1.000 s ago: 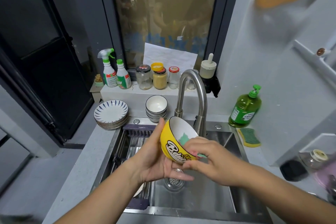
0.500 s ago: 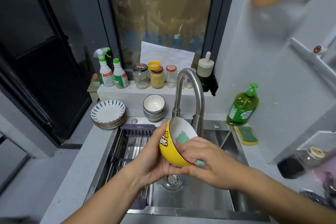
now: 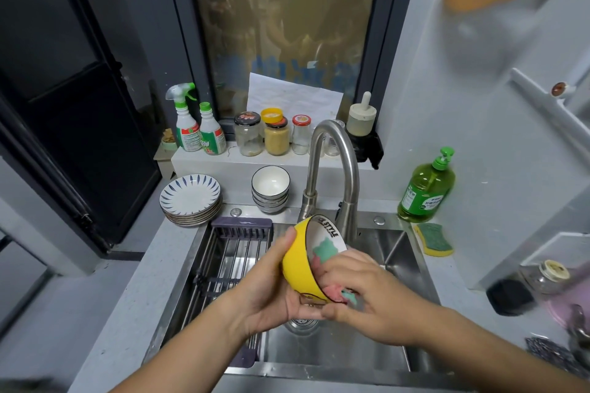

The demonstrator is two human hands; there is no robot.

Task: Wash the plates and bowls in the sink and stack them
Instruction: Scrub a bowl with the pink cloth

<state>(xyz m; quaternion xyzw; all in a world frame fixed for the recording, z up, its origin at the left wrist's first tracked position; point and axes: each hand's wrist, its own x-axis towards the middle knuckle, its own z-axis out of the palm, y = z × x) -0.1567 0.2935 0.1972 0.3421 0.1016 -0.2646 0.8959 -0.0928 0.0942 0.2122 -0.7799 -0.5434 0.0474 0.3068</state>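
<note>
A yellow bowl point(image 3: 298, 262) with a white inside is tilted on its side above the steel sink point(image 3: 396, 252). My left hand point(image 3: 271, 293) grips its outer wall and base, thumb near the rim. My right hand point(image 3: 367, 300) presses a pink and green cloth point(image 3: 332, 292) over the bowl's lower rim, part of it inside the bowl. Behind the sink stand a stack of blue-patterned plates point(image 3: 190, 198) and a stack of white bowls point(image 3: 270, 188).
A curved faucet point(image 3: 335, 169) rises just behind the yellow bowl. A drying rack point(image 3: 230, 265) covers the sink's left half. Green soap bottle point(image 3: 426, 188) and a yellow-green sponge point(image 3: 434, 239) sit at the right. Jars and spray bottles line the window ledge.
The bowl has been rotated in my left hand; its printed side has turned away. My right hand has slid the cloth around the rim towards the lower edge.
</note>
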